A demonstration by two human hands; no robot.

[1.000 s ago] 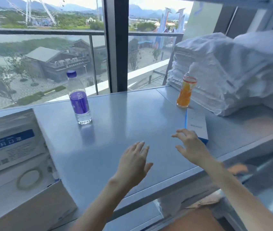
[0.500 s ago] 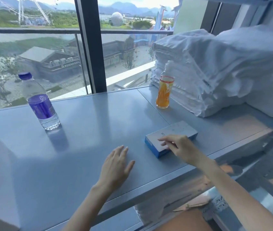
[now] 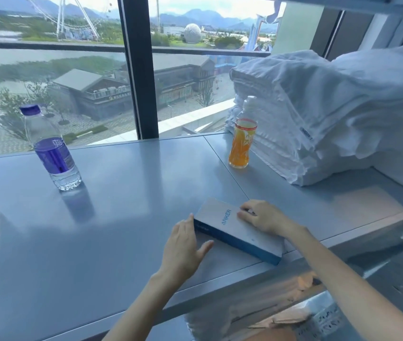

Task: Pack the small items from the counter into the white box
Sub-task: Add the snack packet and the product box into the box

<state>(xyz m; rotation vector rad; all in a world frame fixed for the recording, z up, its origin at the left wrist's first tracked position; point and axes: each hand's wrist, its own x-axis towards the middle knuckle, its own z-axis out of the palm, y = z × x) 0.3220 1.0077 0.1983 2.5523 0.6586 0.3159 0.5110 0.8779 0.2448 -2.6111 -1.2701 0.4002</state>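
A small flat grey box with blue sides and an "ANKER" print (image 3: 230, 227) lies on the grey counter (image 3: 134, 193) near its front edge. My right hand (image 3: 264, 217) grips the box's far right part, fingers bent over the far edge and thumb on the top. My left hand (image 3: 183, 247) lies flat on the counter with straight fingers, its fingertips touching the box's left end. A water bottle with a purple label (image 3: 52, 153) stands at the back left. An orange drink bottle (image 3: 242, 146) stands at the back right. The white box is out of view.
A tall stack of folded white towels (image 3: 330, 114) fills the right end of the counter, just behind the orange bottle. A window with a dark post (image 3: 138, 70) runs along the back. Below the counter's front edge (image 3: 220, 289) a lower shelf shows.
The view has swung right, so the white box left the frame. My right hand turned the small box and pulled it nearer. My left hand moved right until it touched the box's end.
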